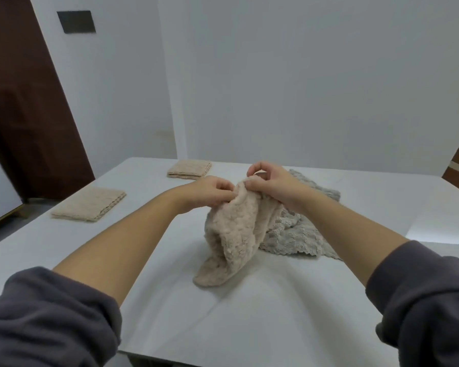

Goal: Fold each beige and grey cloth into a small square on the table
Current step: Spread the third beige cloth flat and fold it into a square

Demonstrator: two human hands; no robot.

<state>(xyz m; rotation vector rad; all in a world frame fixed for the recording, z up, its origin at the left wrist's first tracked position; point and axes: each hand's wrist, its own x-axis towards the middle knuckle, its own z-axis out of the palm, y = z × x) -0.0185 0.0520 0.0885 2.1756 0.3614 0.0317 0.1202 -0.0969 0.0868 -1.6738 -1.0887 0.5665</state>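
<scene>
Progress is standing at roughly the halfway mark, judging by the layout. Two beige cloths are lying finished as flat folded squares on the left part of the table (143, 260): the near folded square (88, 205) and the far folded square (189, 169), well apart from each other.

A third beige cloth (236, 234) is being worked at the middle of the table, not yet folded. The left hand (217, 190) is pinching its top edge with curled fingers and thumb. The right hand (269, 181) is pinching the same edge just beside it, thumb and forefinger closed on the fabric and the other fingers arching above. The two hands are almost touching.

The held cloth is hanging from the pinched edge in a loose, bunched column. Its long axis is running from the hands, far and high, down toward the near side, leaning slightly left. Its lower end is resting on the table and pointing near-left. No clean crease is showing, so all of its folds are judged to be outstanding.

A grey cloth (294, 234) is lying crumpled on the table just behind and to the right of the beige one, touching it. Whether it is one piece or several cannot be determined. Remaining work, as judged: spreading and folding the held beige cloth, then folding the grey fabric.
</scene>
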